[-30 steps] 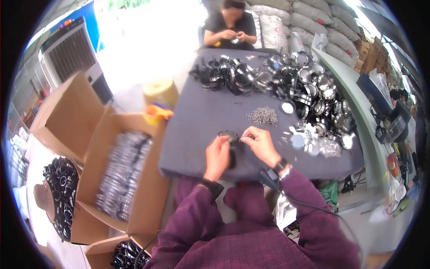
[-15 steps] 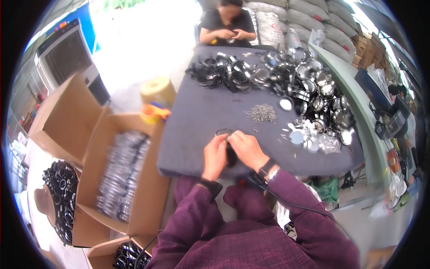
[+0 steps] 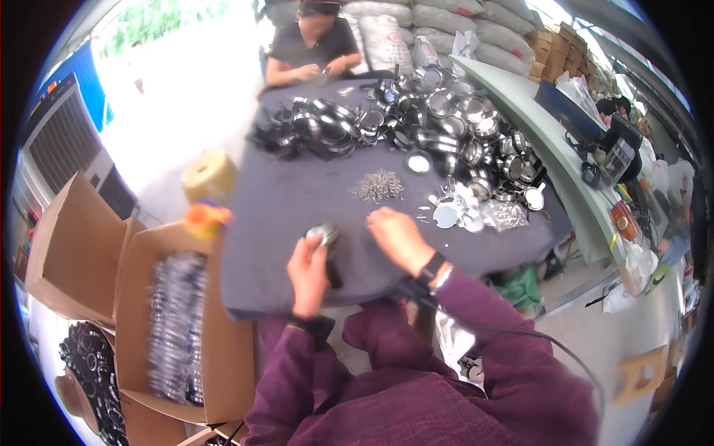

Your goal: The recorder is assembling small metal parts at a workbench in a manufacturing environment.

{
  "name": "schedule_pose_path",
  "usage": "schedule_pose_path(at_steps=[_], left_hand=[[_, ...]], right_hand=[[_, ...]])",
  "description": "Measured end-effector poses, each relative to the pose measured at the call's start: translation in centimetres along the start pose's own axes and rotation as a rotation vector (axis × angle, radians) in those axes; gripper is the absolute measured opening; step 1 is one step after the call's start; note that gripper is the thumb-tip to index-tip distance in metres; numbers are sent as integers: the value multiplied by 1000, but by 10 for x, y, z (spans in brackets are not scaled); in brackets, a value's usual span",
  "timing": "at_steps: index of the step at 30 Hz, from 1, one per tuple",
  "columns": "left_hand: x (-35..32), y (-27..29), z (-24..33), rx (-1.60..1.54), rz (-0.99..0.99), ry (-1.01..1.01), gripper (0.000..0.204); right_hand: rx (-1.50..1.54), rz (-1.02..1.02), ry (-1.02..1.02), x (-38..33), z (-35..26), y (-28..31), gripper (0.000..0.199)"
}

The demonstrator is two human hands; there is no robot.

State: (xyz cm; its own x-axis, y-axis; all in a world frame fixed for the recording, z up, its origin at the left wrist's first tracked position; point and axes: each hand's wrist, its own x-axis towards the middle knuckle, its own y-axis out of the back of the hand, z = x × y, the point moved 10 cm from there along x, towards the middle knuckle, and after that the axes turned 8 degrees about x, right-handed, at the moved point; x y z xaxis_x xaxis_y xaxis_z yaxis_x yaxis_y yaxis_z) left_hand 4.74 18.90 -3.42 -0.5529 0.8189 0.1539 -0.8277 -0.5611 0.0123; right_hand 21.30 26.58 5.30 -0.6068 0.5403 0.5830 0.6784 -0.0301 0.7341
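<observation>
My left hand (image 3: pixel 307 271) is closed around a round silver-and-black piece (image 3: pixel 323 233), held over the near left part of the grey-topped table (image 3: pixel 271 204). A dark strap-like part hangs below that piece. To its right, my right hand (image 3: pixel 399 236) is apart from it, with its fingers drawn together low over the table. Whatever sits between those fingertips is too small to make out. Just beyond the right hand lies a pile of small metal pins (image 3: pixel 379 186). White discs and pale pieces (image 3: pixel 455 212) lie right of the pile, beside a clear bag of small parts (image 3: pixel 506 215).
A large heap of round metal-and-black pieces (image 3: pixel 439 137) covers the table's far side. Across it, a person (image 3: pixel 316 48) handles something small. An open carton (image 3: pixel 230 372) of wrapped shiny pieces stands at left, near a yellow roll (image 3: pixel 210 178). A cable (image 3: pixel 513 343) crosses my right sleeve.
My hands, together on one piece before, have parted. The left keeps the round piece and the right has moved toward the pins. The whole view has shifted.
</observation>
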Motion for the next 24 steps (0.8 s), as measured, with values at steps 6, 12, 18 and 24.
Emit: schedule_pose_path(at_steps=[6, 12, 18, 24], left_hand=[[0, 4, 0, 11, 17, -27, 19], [-1, 3, 6, 28, 37, -75, 17], [-5, 1, 6, -4, 29, 11, 17], [-4, 0, 9, -3, 14, -6, 17]], right_hand=[[-448, -267, -201, -24, 78, 10, 10], [-478, -224, -134, -27, 70, -2, 9], [-645, -315, 47, -24, 52, -10, 8], [-583, -534, 198, -19, 50, -17, 9]])
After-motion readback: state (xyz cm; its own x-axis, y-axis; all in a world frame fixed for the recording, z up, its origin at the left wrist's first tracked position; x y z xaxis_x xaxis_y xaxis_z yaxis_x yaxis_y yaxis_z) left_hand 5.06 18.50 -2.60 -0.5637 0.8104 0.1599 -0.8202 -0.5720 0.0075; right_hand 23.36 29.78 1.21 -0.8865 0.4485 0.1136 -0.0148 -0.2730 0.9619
